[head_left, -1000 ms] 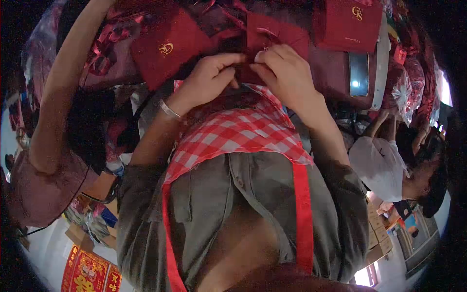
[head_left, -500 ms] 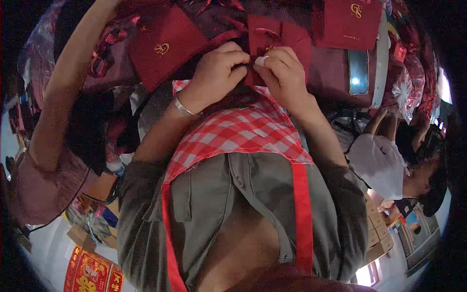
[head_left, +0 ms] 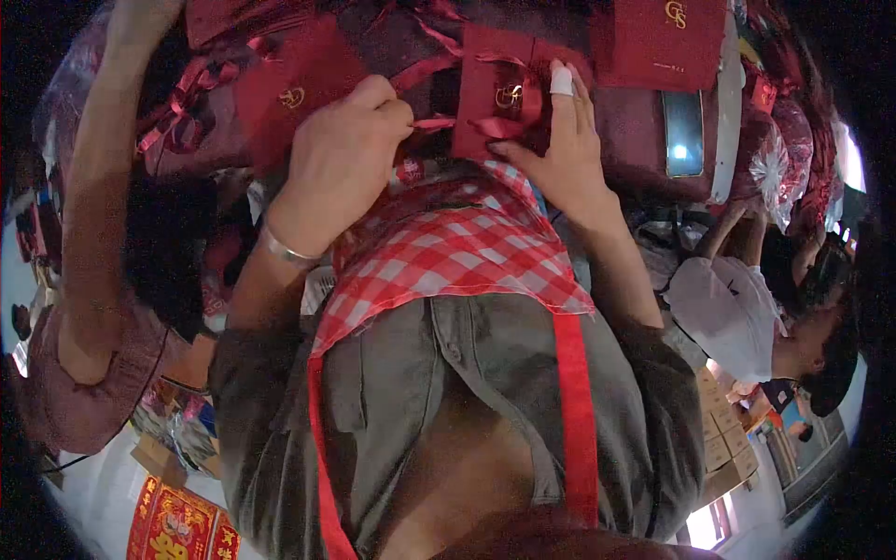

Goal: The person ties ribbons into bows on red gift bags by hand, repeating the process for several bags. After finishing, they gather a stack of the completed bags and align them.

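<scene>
A small red box (head_left: 490, 89) with a gold logo and a red ribbon bow lies in front of me on a dark red surface. My left hand (head_left: 341, 159), with a metal bangle at the wrist, pinches one end of the red ribbon (head_left: 431, 121) and holds it taut to the left of the box. My right hand (head_left: 560, 154) holds the box at its right side. Its thumb is at the lower edge and its fingers are spread over the top. One of those fingers has white tape on its tip. I wear a red checked apron (head_left: 448, 252).
More red pouches with gold logos lie at the left (head_left: 289, 89) and upper right (head_left: 663, 37). A phone (head_left: 683, 133) lies right of my hands. A co-worker's bare arm (head_left: 89, 205) reaches in on the left. Another person in white (head_left: 723, 317) is at the right.
My hands, pinched together at the box's front a second ago, have moved apart. The left hand drew the ribbon leftward, and the right hand's fingers spread over the box.
</scene>
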`<state>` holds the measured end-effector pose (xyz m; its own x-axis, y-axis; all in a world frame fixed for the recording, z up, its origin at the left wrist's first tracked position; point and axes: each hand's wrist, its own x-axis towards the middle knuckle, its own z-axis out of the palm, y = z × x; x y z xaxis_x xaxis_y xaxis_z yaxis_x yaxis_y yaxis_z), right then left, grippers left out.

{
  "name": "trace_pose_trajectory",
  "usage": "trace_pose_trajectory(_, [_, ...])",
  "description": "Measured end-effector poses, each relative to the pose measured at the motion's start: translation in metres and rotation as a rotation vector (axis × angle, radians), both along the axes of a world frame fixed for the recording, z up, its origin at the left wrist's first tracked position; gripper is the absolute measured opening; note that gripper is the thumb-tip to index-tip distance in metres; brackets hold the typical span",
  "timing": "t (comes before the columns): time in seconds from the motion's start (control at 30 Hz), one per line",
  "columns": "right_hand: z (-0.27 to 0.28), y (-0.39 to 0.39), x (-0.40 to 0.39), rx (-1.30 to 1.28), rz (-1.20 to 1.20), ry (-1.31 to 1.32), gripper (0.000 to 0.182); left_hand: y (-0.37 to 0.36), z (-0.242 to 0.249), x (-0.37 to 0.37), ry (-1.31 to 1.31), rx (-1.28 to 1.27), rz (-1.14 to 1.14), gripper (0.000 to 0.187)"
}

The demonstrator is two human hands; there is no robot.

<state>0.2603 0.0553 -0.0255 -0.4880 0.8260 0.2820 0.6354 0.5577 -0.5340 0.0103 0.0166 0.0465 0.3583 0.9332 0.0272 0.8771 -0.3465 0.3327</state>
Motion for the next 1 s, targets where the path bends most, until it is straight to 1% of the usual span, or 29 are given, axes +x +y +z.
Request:
trace_pose_trajectory(0.03, [0.0,0.001,0.0,-0.001,0.009,-0.003,0.102,-0.002,0.008,-0.002,-0.058,0.069,0.038,0.004])
trace_pose_trajectory(0.07, [0.001,0.002,0.0,0.001,0.016,-0.008,0.1,-0.001,0.012,-0.005,-0.058,0.069,0.042,0.004])
trace_pose_trajectory(0.1, [0.0,0.002,0.0,0.002,0.018,-0.008,0.1,0.002,0.014,-0.009,-0.041,0.098,0.042,0.005])
trace_pose_trajectory(0.17, [-0.001,0.0,0.001,0.02,0.008,-0.021,0.091,0.009,0.012,-0.02,0.01,0.144,0.044,0.005])
trace_pose_trajectory(0.2, [-0.001,0.001,0.001,0.023,0.004,-0.02,0.091,0.016,0.009,-0.022,0.01,0.148,0.04,0.005])
trace_pose_trajectory(0.27, [-0.003,0.001,0.002,0.089,0.057,-0.01,0.088,0.031,-0.001,-0.027,0.034,0.323,-0.037,0.005])
trace_pose_trajectory(0.33, [0.001,0.0,0.003,0.067,0.048,-0.026,0.086,0.046,-0.013,-0.027,0.078,0.324,-0.048,0.006])
trace_pose_trajectory(0.5, [-0.001,0.001,0.006,0.04,0.063,-0.011,0.084,0.076,-0.012,0.003,0.332,0.124,-0.125,0.01])
trace_pose_trajectory(0.6, [-0.002,0.005,0.012,0.001,0.051,-0.013,0.085,0.088,-0.02,0.009,0.368,0.096,-0.159,0.012])
trace_pose_trajectory(0.67, [-0.002,0.005,0.012,0.013,0.053,-0.01,0.085,0.09,-0.042,-0.004,0.288,0.127,-0.195,0.011])
trace_pose_trajectory(0.7, [-0.003,0.006,0.013,0.023,0.057,-0.007,0.085,0.09,-0.042,-0.003,0.291,0.124,-0.193,0.011])
trace_pose_trajectory(0.73, [-0.005,0.006,0.014,0.018,0.057,-0.005,0.085,0.09,-0.042,-0.002,0.266,0.143,-0.196,0.01])
trace_pose_trajectory(0.8, [-0.007,0.005,0.016,0.019,0.048,0.022,0.076,0.088,-0.04,-0.001,0.24,0.167,-0.201,0.009])
trace_pose_trajectory(0.87, [-0.006,0.005,0.016,0.015,0.05,0.019,0.076,0.086,-0.034,-0.008,0.108,0.189,-0.262,0.009])
trace_pose_trajectory(0.9, [-0.005,0.005,0.016,0.009,0.054,0.018,0.076,0.083,-0.022,-0.012,0.063,0.18,-0.249,0.01])
trace_pose_trajectory(0.97, [-0.007,0.005,0.016,0.018,0.05,0.011,0.076,0.077,0.001,-0.023,0.163,0.176,-0.249,0.009])
trace_pose_trajectory(1.0, [-0.007,0.006,0.015,0.028,0.047,0.004,0.076,0.079,-0.001,-0.04,0.181,0.151,-0.223,0.008])
